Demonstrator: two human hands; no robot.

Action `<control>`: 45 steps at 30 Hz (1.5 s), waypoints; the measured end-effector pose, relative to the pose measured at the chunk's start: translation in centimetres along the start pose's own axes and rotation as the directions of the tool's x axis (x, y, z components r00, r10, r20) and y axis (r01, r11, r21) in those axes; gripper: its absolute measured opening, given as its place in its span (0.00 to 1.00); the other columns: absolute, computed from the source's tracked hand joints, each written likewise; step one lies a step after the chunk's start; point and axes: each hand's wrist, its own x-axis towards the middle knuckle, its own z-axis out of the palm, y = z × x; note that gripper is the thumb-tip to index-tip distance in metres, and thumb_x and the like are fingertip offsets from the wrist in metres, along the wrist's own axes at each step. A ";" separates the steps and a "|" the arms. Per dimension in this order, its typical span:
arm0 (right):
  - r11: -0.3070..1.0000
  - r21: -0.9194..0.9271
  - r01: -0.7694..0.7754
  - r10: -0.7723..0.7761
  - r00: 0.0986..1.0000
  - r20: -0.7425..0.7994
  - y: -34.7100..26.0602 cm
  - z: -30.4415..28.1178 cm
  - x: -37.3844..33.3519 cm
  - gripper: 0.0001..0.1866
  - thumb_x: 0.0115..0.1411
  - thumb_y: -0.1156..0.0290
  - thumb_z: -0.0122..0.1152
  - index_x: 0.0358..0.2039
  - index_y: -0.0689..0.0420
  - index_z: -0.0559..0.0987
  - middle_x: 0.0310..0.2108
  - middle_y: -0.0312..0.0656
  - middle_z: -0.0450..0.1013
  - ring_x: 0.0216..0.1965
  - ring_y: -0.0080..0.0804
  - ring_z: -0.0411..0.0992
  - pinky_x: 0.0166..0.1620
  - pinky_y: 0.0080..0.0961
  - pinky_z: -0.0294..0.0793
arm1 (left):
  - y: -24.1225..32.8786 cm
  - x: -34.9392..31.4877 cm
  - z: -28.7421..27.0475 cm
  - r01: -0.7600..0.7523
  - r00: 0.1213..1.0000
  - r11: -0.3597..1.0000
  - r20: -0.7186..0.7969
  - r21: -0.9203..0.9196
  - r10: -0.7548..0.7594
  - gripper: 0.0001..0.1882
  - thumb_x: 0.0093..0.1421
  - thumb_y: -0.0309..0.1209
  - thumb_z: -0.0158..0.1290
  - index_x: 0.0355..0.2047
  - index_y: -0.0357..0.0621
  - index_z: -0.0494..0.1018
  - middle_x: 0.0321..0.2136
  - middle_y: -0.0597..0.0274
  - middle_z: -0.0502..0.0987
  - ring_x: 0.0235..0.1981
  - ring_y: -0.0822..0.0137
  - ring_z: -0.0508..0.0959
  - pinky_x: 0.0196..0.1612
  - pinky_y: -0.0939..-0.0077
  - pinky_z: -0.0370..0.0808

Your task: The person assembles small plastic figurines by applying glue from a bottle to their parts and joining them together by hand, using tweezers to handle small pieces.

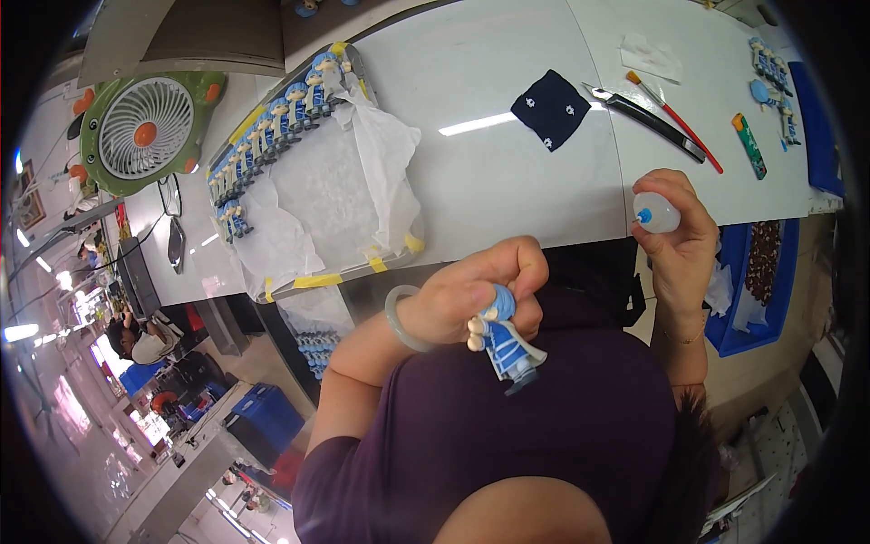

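Note:
Between the fingers of my left hand [480, 286] is a small figurine [509, 344] with blue hair and a blue and white outfit, held by its head in front of my chest. My right hand [680, 240] grips a small translucent squeeze bottle [660, 214], its blue tip turned toward my left hand. Bottle and figurine are well apart. On the white table [489, 172] ahead lies a tray [399, 227] lined with white paper and edged with yellow tape. A row of similar blue figurines [272, 127] fills its far left side.
A green fan [149, 131] stands left of the tray, near a phone-like black object [176, 245]. To the right lie a dark cloth [550, 109], a black utility knife [652, 125], a red brush [680, 122] and a green box [749, 145]. A blue bin [725, 340] sits below the table's right edge.

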 end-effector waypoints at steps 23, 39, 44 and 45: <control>0.994 0.076 -0.082 0.078 0.995 0.061 -0.1 0.9 -0.1 0.19 0.42 0.81 0.61 0.38 0.63 0.73 0.37 0.41 0.66 0.40 0.27 0.64 0.45 0.19 0.62 | 2.5 -0.4 2.2 0.220 0.922 0.908 -0.379 0.357 -0.075 0.29 0.52 0.53 0.40 0.38 0.36 0.63 0.30 0.61 0.65 0.31 0.75 0.65 0.31 0.89 0.61; 0.999 0.003 -0.048 0.047 0.980 0.193 -1.6 2.4 0.2 0.19 0.39 0.81 0.63 0.36 0.61 0.75 0.35 0.40 0.67 0.36 0.26 0.66 0.41 0.19 0.64 | 1.3 -0.6 0.4 0.042 0.961 0.910 -0.266 0.413 0.077 0.27 0.60 0.53 0.29 0.31 0.39 0.64 0.26 0.67 0.64 0.24 0.80 0.63 0.27 0.88 0.61; 0.998 -0.040 -0.046 0.053 0.980 0.194 -1.6 2.7 0.3 0.18 0.39 0.81 0.63 0.35 0.60 0.76 0.34 0.40 0.67 0.36 0.26 0.66 0.40 0.19 0.65 | 1.6 -0.6 0.5 0.091 0.943 0.924 -0.332 0.372 0.040 0.16 0.52 0.40 0.37 0.30 0.39 0.64 0.27 0.65 0.65 0.27 0.76 0.65 0.31 0.85 0.63; 0.997 -0.067 -0.032 0.044 0.981 0.191 -1.7 2.8 0.2 0.18 0.39 0.81 0.63 0.35 0.60 0.76 0.34 0.40 0.67 0.35 0.27 0.66 0.39 0.19 0.65 | 1.6 -0.6 0.5 0.092 0.942 0.924 -0.332 0.371 0.040 0.16 0.52 0.40 0.37 0.30 0.39 0.64 0.27 0.65 0.65 0.27 0.76 0.65 0.31 0.85 0.63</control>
